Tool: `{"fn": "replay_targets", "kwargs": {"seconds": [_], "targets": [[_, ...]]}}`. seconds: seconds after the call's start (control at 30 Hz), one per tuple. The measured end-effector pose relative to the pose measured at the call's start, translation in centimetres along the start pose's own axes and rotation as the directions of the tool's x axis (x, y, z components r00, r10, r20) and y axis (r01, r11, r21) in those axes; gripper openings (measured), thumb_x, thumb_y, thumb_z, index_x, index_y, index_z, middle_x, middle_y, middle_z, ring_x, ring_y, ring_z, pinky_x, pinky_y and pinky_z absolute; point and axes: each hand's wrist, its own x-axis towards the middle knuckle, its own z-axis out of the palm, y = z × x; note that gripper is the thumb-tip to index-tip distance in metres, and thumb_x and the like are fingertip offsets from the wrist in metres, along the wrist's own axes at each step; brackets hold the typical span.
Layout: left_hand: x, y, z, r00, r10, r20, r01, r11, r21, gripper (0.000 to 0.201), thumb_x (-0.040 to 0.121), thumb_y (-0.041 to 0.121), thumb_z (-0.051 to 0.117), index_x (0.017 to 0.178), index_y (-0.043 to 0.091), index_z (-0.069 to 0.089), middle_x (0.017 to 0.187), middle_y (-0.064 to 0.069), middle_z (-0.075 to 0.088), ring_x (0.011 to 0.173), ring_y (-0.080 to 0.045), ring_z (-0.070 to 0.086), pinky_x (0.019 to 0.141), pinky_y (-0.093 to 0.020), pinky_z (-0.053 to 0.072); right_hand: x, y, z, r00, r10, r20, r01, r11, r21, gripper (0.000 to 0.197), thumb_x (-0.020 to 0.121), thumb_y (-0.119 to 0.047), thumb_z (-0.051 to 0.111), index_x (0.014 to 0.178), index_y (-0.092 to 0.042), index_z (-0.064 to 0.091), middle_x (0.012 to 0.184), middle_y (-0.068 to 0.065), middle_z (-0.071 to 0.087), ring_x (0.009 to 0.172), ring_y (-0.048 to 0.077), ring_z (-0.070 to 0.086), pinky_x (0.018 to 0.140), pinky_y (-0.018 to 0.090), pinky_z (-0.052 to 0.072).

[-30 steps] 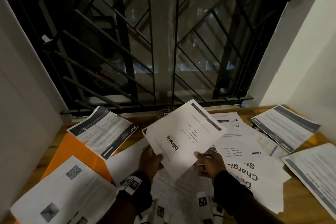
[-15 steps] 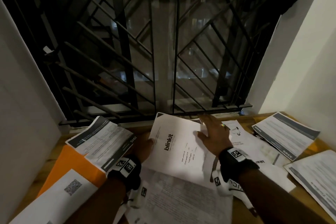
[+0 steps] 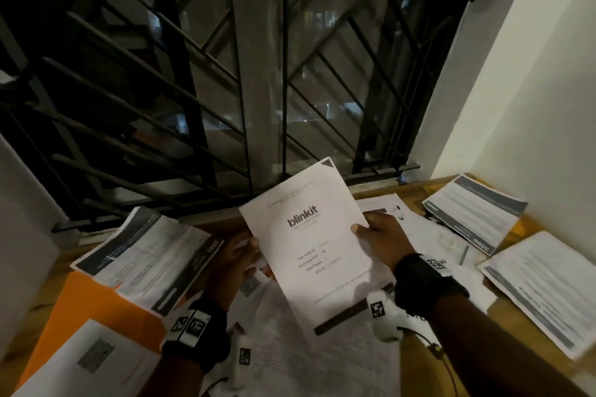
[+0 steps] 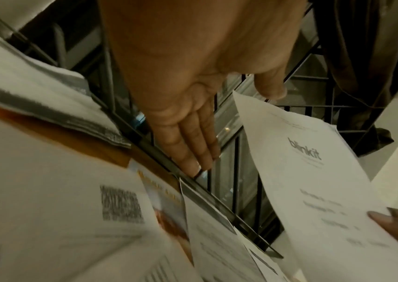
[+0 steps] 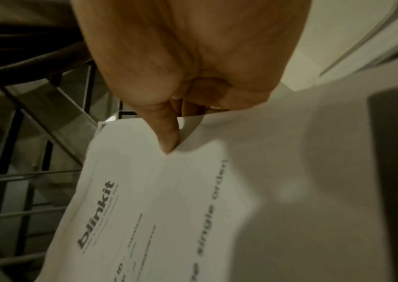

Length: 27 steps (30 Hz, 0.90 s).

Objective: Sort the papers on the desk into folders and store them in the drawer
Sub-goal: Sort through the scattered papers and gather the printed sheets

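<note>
Head view: right hand [image 3: 383, 238] pinches blinkit sheet [image 3: 309, 242] aloft; left hand [image 3: 233, 259] spread flat below. Loose papers [image 3: 548, 287] cover table [image 3: 416, 193]; orange folder [image 3: 96, 303] unfilled. Sorting barely begun.

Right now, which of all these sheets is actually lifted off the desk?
The blinkit sheet, pinched at its edge by the right hand; the other papers lie flat on the desk.

the blinkit sheet [image 3: 309, 245], half a second ago pressed flat by the right hand [image 3: 382, 240] near the window grille [image 3: 206, 80], is now lifted clear of the paper pile and pinched at its right edge, its top corner raised against the grille. the left hand [image 3: 233, 263] has been released from it, fingers straight.
</note>
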Motion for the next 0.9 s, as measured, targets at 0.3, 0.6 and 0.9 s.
{"fn": "replay_targets", "kwargs": {"seconds": [0.3,0.6,0.9], "targets": [[-1.2,-5.7,6.5,0.995,-0.08,-0.057,0.077,0.996,-0.04,0.034,0.09,0.007,0.065,0.12,0.024,0.066,0.114,-0.001,0.073,0.11,-0.026,0.065,0.093,-0.044,0.052,-1.4,6.4,1.5,0.992,0.117,0.046,-0.124,0.97,0.209,0.008,0.085,-0.019,0.069,0.078,-0.019,0.073,0.071,0.004,0.069,0.067,0.021,0.063,0.07,0.032,0.05],[0.6,-8.2,5.9,0.972,-0.038,-0.231,0.059,0.994,0.088,0.052,0.078,0.024,0.074,0.128,0.024,0.062,0.121,-0.004,0.069,0.113,-0.032,0.062,0.1,-0.06,0.047,0.7,17.5,-8.7,0.852,0.45,-0.269,-0.509,0.831,-0.223,0.032,0.086,-0.039,0.068,0.108,-0.016,0.069,0.115,0.013,0.07,0.107,0.033,0.064,0.09,0.036,0.05],[0.6,-8.3,6.2,0.968,-0.005,-0.249,0.03,0.995,0.098,0.032,0.088,0.004,0.067,0.113,0.024,0.067,0.114,-0.005,0.071,0.108,-0.03,0.064,0.099,-0.056,0.048,2.3,20.3,-9.3,0.836,0.469,-0.285,-0.549,0.711,-0.439,0.09,0.062,-0.066,0.077,0.128,-0.012,0.049,0.124,0.016,0.051,0.116,0.039,0.053,0.092,0.05,0.051]]}}
